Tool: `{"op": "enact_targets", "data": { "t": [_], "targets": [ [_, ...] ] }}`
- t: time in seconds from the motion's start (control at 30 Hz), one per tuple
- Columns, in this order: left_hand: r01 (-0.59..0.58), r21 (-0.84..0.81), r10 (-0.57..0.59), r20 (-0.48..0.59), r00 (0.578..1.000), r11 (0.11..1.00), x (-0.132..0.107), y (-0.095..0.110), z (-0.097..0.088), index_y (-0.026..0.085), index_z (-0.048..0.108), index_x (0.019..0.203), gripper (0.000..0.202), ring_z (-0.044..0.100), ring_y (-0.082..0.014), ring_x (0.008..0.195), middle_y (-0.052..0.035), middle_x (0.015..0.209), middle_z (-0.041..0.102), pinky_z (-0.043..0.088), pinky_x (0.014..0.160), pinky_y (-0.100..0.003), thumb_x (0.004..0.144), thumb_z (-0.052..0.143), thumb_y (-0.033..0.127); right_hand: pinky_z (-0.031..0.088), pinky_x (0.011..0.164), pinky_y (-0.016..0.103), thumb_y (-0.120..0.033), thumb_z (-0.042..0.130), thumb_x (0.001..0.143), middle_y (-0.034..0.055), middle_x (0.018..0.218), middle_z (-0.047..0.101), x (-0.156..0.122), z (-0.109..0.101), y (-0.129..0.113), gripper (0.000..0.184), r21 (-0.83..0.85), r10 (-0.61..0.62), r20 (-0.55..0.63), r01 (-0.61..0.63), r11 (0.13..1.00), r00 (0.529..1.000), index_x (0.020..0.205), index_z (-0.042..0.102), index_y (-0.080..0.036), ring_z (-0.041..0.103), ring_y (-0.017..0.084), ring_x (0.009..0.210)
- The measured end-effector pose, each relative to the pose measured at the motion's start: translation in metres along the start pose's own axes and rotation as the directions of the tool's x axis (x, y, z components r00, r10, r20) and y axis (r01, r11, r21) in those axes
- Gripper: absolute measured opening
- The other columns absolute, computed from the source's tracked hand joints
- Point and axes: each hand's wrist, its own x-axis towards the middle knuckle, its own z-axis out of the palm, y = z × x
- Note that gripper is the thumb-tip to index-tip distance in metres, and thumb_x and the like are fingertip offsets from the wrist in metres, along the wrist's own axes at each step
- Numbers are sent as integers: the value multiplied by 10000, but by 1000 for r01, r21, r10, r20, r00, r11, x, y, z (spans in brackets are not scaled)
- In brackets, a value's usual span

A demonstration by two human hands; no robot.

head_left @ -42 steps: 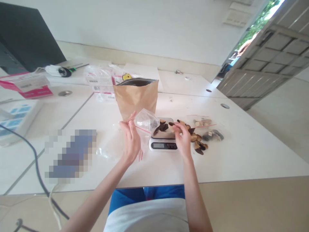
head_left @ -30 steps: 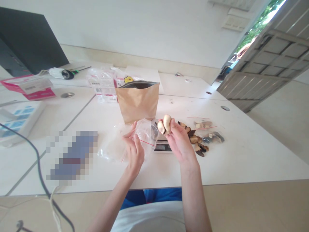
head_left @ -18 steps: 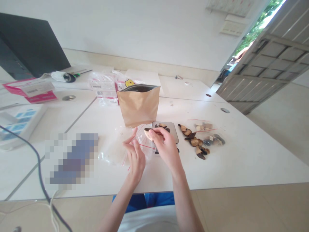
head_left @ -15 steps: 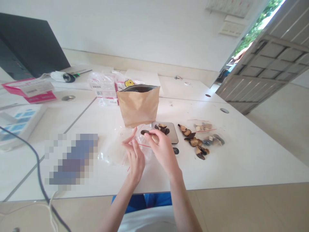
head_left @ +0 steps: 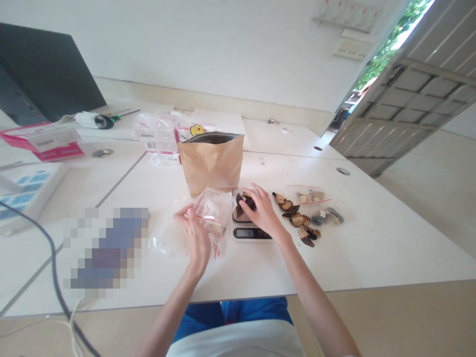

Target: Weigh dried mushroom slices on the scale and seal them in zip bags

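My left hand [head_left: 194, 237] pinches the edge of a clear zip-lock bag [head_left: 213, 206] with a red seal line. The bag stands up in front of the brown paper pouch [head_left: 211, 166], whose top gapes. My right hand [head_left: 260, 210] is over a small digital scale [head_left: 253, 234], thumb and fingers apart around dark dried pieces [head_left: 241, 204] on its plate. Whether the fingertips touch these pieces I cannot tell. Right of the scale lies a row of similar brown-black dried pieces [head_left: 297, 219].
Two small filled zip bags [head_left: 327, 216] lie at the right. More clear bags [head_left: 163, 243] are flat under my left hand. Pink-and-white boxes [head_left: 158, 144] in plastic stand behind the pouch. At left are a pixelated blue object [head_left: 115, 248], a dark cable [head_left: 55, 267] and a black monitor [head_left: 48, 74].
My right hand has gone from the bag opening to the scale plate, and the dark piece it held is no longer visible in it. The left hand shifted slightly left, and the bag now stands upright.
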Motion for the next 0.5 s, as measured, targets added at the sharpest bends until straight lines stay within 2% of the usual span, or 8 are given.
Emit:
{"op": "enact_targets", "data": {
  "t": [0.1,0.2,0.37,0.5],
  "targets": [
    [56,-24,-56,-4,998,998,6,4,6,233,352,1018,367,559,-240,1086,-117,1131,518,427,943,-422,905,296,578,318,1048,598,-454,583,845,140,1462,407,3,12,6,483,-133,-2,145,21,991,989,1294,538,-280,303,364,1386],
    [30,15,-31,24,999,999,10,8,14,230,360,1022,346,541,-235,1110,-111,1131,526,402,969,-426,924,267,548,346,1035,571,-422,584,848,142,1425,458,1,20,4,447,-175,-9,186,42,984,983,1260,562,-250,348,361,1359],
    [0,36,-2,47,999,999,14,1,24,219,376,1007,318,532,-257,1139,-139,1192,548,353,1017,-472,936,280,514,422,952,515,-277,552,848,156,1207,610,-3,21,4,392,-168,-56,116,75,983,992,1228,564,-179,517,323,1162],
    [-33,-8,33,49,998,999,14,-8,27,230,399,1082,343,520,-256,1210,-153,1296,555,345,1046,-457,943,276,518,469,892,459,-183,532,808,131,1102,617,-2,18,10,403,-83,-71,36,74,994,997,1210,555,-191,570,283,1027]
  ]
}}
